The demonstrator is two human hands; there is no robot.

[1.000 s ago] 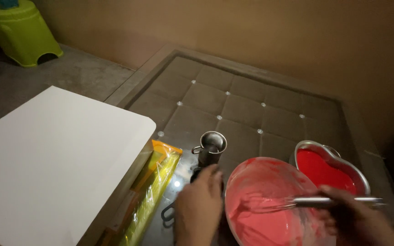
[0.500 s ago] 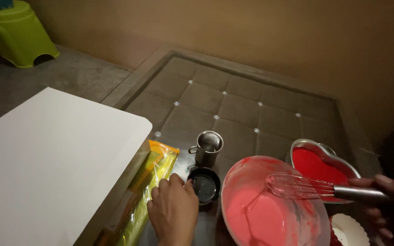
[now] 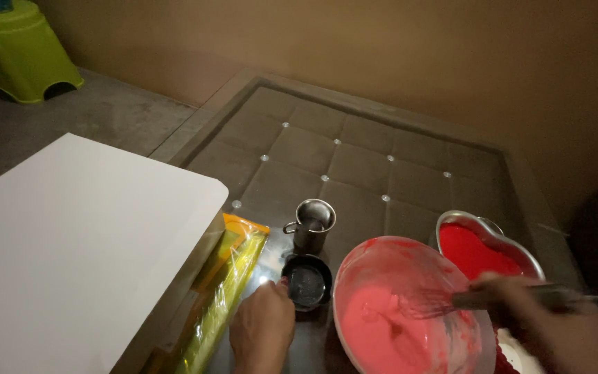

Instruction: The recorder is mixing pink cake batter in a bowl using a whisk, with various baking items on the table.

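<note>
Right hand [image 3: 555, 325], fingers clasping the whisk [image 3: 451, 301], has dipped it into the pink bowl [image 3: 410, 312]; left hand [image 3: 263, 332], fingers curled, now touches the small dark dish [image 3: 306, 282].

whisk [image 3: 437, 303] in bowl [image 3: 382, 263], cup [image 3: 311, 225] left

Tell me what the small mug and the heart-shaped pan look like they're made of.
The small mug looks like bare metal, probably steel: grey, with glints on its rim. The heart-shaped pan also seems to be metal, maybe aluminium: its thin rim shines silver around the red filling.
</note>
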